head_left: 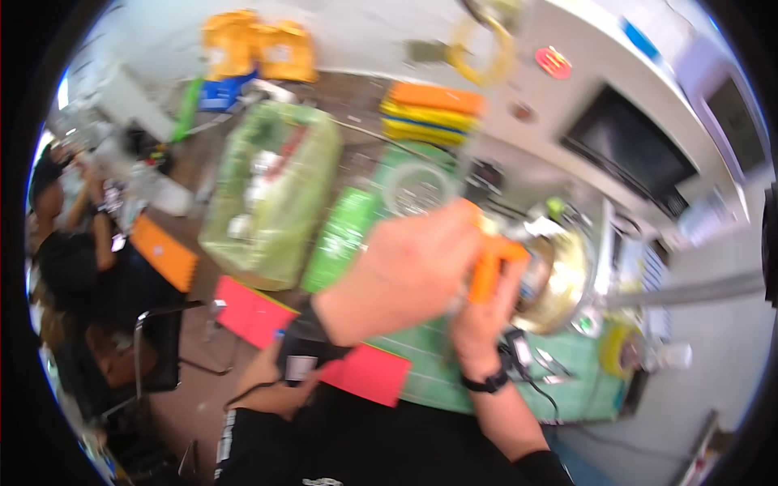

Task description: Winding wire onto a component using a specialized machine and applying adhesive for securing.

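Brown tabletop [355,162] with green gridded mat [438,364], backed by a pale wall [365,32] and dark flat screen [628,146]. Held above the mat in the fingers of the right hand [480,322]: an orange object [485,277], too blurred to identify; left hand [413,255] beside it, fingertips indistinct, grip impossible to tell.

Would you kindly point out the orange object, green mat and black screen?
Orange object [485,272]: head view, left side.
Green mat [433,366]: head view, bare near part.
Black screen [630,142]: head view, middle of face.
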### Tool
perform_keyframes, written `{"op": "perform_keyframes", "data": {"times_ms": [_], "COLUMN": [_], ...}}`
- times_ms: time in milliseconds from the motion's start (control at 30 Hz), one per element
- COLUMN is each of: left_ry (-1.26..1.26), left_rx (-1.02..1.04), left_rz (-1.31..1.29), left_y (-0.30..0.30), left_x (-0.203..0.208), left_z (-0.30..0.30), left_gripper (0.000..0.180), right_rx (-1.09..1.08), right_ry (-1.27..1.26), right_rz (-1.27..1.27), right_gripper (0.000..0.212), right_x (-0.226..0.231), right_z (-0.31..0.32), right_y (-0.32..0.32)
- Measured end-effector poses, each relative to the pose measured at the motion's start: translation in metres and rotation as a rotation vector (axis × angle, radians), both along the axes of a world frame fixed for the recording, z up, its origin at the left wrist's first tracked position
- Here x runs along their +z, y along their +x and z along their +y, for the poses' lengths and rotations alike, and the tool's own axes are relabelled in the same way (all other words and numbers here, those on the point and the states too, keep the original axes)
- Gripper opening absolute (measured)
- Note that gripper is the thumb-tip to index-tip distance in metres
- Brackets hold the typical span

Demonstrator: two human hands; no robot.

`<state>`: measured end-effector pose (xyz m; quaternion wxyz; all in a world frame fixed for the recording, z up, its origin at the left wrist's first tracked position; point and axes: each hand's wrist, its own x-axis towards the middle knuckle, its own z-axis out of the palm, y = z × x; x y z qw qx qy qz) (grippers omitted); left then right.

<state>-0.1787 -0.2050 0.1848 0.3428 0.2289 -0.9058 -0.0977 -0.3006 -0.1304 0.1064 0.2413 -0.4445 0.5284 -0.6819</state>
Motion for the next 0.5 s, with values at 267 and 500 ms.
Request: {"op": "perform_keyframes", "data": {"times_ms": [267, 500], "left_ry": [0.111, 0.109], "left_rx": [-0.046, -0.158], "left_rz": [0.069, 0.090], "left_y": [0.001, 0.013], "left_x": [-0.004, -0.019], "left_z": [-0.004, -0.007], "left_gripper": [0.031, 0.033], "right_rx": [-0.017, 0.018], "right_ry": [-0.117, -0.127], "right_rz": [0.194, 0.190], "right_gripper": [0.009, 0.010], "right_x": [-0.018, -0.017], "right_z": [-0.007, -0.004], "right_y": [-0.014, -0.018]}}
